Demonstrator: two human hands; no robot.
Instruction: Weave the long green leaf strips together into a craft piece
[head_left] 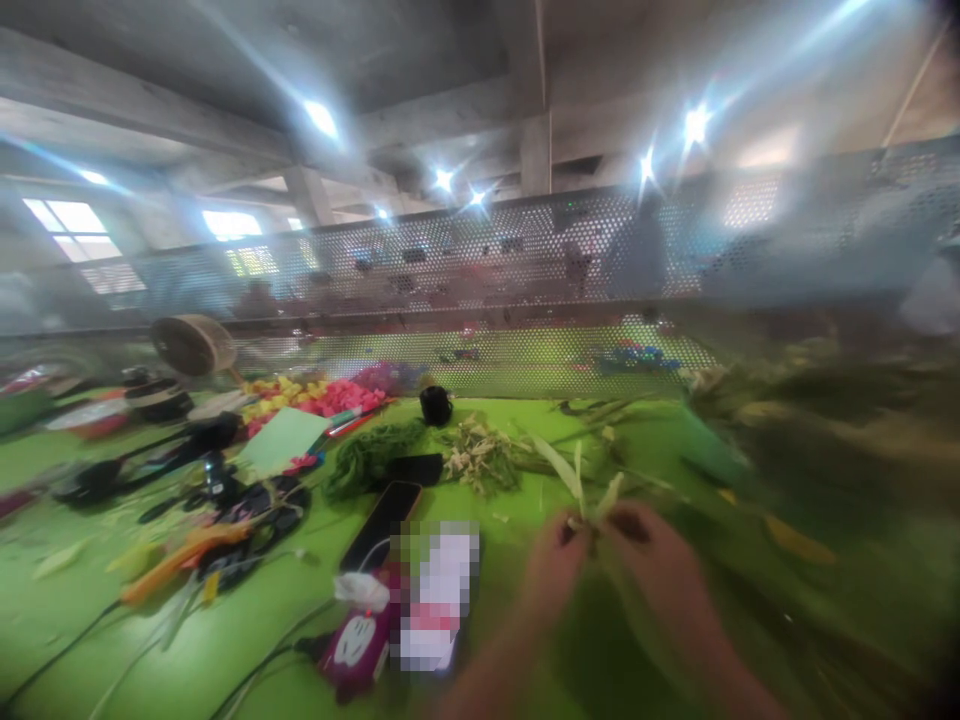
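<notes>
Over the green tabletop, my left hand [556, 560] and my right hand [656, 565] are close together with their fingers pinched. Between them rises a stem with pale green leaves [568, 472], its narrow leaves fanning up and outward. The fingertips of both hands meet at its base. A longer light green strip seems to hang below my right hand, though blur hides its outline. Just beyond the hands lies a cluster of small cream-coloured sprigs [484, 455].
Left of my hands lie a dark phone [382, 525], a lit phone [439, 600] and a magenta device [358, 640] with cables. Farther left is an orange glue gun [184, 565]. Pink and yellow flowers [330, 397] lie by a perforated partition [495, 270]. Green foliage [825, 420] fills the right.
</notes>
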